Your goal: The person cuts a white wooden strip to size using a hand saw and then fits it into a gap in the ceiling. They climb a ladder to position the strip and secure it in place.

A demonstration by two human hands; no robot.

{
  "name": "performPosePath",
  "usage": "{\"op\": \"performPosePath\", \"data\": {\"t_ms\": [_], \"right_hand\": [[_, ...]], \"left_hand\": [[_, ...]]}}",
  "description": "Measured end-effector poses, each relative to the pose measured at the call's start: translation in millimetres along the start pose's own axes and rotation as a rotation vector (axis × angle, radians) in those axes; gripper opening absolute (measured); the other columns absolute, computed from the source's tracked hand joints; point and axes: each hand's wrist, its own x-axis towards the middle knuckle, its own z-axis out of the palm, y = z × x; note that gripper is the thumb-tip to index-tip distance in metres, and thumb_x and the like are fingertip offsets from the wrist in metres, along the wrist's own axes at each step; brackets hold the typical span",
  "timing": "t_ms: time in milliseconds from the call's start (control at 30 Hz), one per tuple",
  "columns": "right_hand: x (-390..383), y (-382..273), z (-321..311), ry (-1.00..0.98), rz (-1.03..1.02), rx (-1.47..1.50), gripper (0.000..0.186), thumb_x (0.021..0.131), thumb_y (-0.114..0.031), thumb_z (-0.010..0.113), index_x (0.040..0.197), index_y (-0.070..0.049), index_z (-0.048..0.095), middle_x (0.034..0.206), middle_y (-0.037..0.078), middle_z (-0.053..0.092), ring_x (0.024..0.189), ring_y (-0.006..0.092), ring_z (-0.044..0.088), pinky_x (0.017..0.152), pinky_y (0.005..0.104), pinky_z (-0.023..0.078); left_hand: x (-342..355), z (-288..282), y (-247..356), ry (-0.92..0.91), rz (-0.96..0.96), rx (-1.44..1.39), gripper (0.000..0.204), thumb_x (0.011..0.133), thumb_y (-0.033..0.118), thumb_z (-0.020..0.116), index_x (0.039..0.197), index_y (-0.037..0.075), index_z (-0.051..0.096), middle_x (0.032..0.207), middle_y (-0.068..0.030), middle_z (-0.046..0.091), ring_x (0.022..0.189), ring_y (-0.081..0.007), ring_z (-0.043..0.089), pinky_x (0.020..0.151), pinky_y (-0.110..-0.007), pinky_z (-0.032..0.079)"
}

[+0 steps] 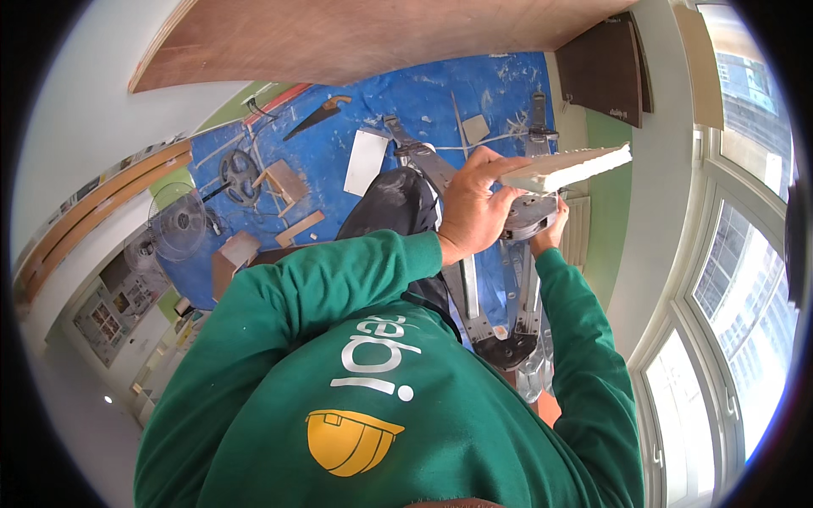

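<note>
One pale slab [566, 169] in the left hand [476, 207], clamped between thumb below and fingers above at its near end. Slab is thin, flat-faced, its long edge white, rough and ragged. It juts toward the wall on the right, over a grey rounded metal piece [527, 222] with small holes. Right hand [552, 230] at that piece's far side, partly hidden; cannot tell how firmly its fingers close.

Around: silver metal ladder [467, 284] beneath the hands, legs meeting a black end; a dark-trousered knee [394, 199] beside it, crowding the space. Large brown wooden panel [381, 34], smooth-grained, spans the top; darker panels [603, 72] lean at the right.

Blue floor sheet [356, 110], dusted with pale smears. On it: handsaw [315, 118] with wooden handle, white rectangular board [367, 161], small beige square [476, 129], wooden strip [301, 229]. Farther left, a round-caged fan [178, 222]. Tall windows [737, 271] at right.

Pose: left elbow bent outward, forearm across the chest; right forearm reaches up from below.
</note>
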Motion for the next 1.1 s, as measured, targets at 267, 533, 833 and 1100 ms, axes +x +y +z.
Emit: {"op": "performPosePath", "data": {"t_ms": [267,533,833,1100], "right_hand": [[15.1,24.1,-17.0,0.004,-0.136,-0.190,0.062,0.089,-0.016,0.081,0.141,-0.006,0.048,0.129,0.008,0.061,0.113,0.0204,0.062,0.093,0.0376,0.055],[14.5,-7.6,-9.4,0.049,-0.085,-0.132,0.025,0.106,-0.020,0.042,0.117,-0.007,0.060,0.097,0.007,0.067,0.080,0.0203,0.067,0.064,0.0364,0.055],[28.0,-0.7,-10.8,0.183,-0.017,-0.155,0.035,0.106,-0.035,0.040,0.100,-0.006,0.058,0.075,0.009,0.060,0.056,0.0202,0.059,0.045,0.0334,0.046],[16.8,-0.9,4.5,0.345,-0.089,-0.316,0.053,0.106,-0.054,0.045,0.099,-0.004,0.063,0.064,0.009,0.057,0.051,0.0191,0.055,0.043,0.0324,0.044]], "left_hand": [[-5.8,-3.3,4.8,0.130,0.038,-0.153,0.025,0.088,0.014,0.079,0.113,0.015,0.078,0.096,-0.0085,0.065,0.089,-0.0285,0.065,0.080,-0.039,0.053],[-19.2,-5.2,-4.6,0.180,0.020,-0.265,0.017,0.093,0.021,0.076,0.108,0.013,0.077,0.101,-0.0071,0.061,0.094,-0.0307,0.066,0.084,-0.043,0.054],[-82.2,-226.4,-141.5,0.375,0.132,-0.532,0.027,0.099,0.016,0.071,0.120,-0.001,0.072,0.113,-0.0069,0.074,0.100,-0.0143,0.069,0.090,-0.032,0.056],[-310.4,-517.8,-354.8,0.862,-0.298,-0.254,0.032,0.101,0.024,0.071,0.123,0.001,0.070,0.111,-0.0028,0.074,0.098,-0.0119,0.068,0.085,-0.031,0.053]]}}
